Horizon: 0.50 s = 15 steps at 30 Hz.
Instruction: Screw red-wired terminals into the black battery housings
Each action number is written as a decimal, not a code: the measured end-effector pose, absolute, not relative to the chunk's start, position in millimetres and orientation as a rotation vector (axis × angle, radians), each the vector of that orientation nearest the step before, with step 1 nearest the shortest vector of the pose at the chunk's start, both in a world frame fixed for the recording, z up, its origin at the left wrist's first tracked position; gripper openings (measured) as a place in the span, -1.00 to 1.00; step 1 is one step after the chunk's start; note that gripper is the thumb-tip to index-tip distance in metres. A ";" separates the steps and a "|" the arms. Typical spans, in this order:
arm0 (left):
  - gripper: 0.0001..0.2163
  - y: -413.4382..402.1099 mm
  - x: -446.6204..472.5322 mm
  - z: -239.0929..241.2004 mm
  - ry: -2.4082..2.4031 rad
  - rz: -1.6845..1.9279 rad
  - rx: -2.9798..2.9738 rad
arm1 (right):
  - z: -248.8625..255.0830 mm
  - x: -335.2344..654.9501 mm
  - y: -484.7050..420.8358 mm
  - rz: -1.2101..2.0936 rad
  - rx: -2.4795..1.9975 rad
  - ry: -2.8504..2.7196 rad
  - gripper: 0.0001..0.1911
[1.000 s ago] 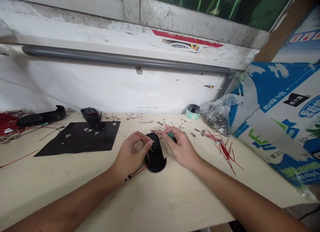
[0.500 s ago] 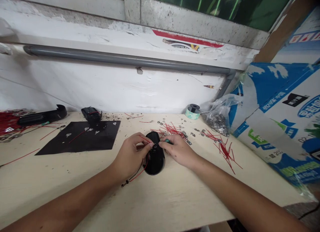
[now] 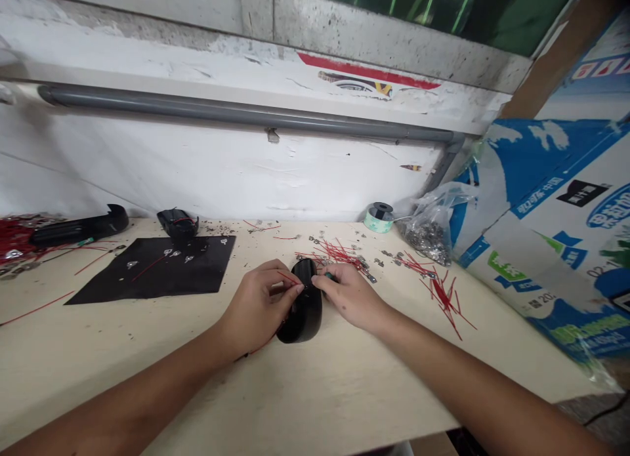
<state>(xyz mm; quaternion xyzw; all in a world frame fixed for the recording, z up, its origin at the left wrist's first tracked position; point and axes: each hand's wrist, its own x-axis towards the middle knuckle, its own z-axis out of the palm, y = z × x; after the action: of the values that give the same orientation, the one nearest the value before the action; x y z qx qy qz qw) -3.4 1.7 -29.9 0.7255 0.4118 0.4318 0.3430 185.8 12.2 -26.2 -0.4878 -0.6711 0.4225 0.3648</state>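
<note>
A black oval plastic housing lies on the pale wooden table in front of me. My left hand rests against its left side, fingers pinched on a thin red wire at the housing's top. My right hand is on the right side, fingers closed round a small green-handled tool whose tip meets the housing. A loose bunch of short red wires with metal terminals lies just behind both hands.
A black mat with small metal parts lies at left, with black housings behind it. A solder spool and a bag of metal parts stand by the wall. More red wires lie at right, beside printed cartons.
The housing has turned and slid slightly left and toward me under both hands. My hands have closed in on its top end, and the trailing red wire is now mostly hidden by my left hand.
</note>
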 end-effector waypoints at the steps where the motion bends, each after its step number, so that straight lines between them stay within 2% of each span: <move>1: -0.85 1.6 -3.7 -30.0 1.067 1.117 1.906 | -25.7 185.7 11.7 1.073 -1.257 -1.734 -0.73; 10: -0.89 2.1 -3.2 -33.2 1.091 1.135 1.816 | -26.1 184.9 11.6 1.034 -1.209 -1.756 -0.77; 15: -0.85 2.1 -4.9 -34.1 1.040 1.069 1.804 | -26.3 185.4 12.3 1.018 -1.237 -1.762 -0.77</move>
<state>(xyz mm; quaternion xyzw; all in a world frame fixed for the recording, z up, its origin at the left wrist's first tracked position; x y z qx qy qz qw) -4.9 2.1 -34.1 0.7098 0.4091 0.4204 0.3900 185.4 12.3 -26.3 -0.4824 -0.6870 0.3971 0.3711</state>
